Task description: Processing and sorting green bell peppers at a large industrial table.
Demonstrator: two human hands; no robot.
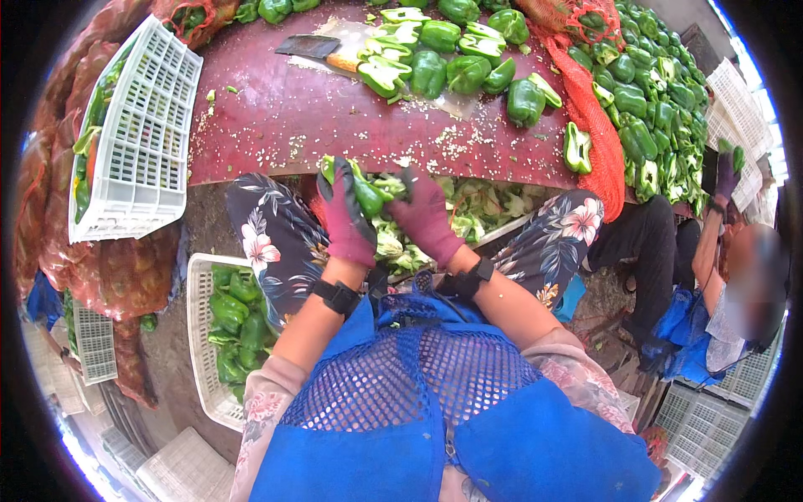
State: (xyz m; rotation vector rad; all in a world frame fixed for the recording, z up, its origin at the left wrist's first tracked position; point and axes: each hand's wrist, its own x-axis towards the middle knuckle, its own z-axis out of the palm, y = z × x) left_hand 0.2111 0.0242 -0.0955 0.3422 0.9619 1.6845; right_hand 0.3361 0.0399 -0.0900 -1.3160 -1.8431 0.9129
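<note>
Gloved in maroon and black, my left hand point(346, 213) holds a green bell pepper piece point(369, 196) above my lap. My right hand point(428, 216), in a matching glove and slightly blurred, has its fingers on pale green pepper core matter point(390, 187) at that piece's right side. Below both hands lies a container of pepper cores and scraps point(401, 248). On the red table point(263, 119) ahead are whole green bell peppers point(428, 74) and cut halves point(384, 74). A cleaver point(308, 46) with a wooden handle rests left of them.
A white crate point(141, 125) stands tilted at the table's left. Another crate point(196, 351) holding green peppers is beside my left leg. Red mesh netting point(580, 113) borders a large pepper heap point(652, 106) at right. A co-worker point(715, 301) sits at far right, with a gloved hand raised.
</note>
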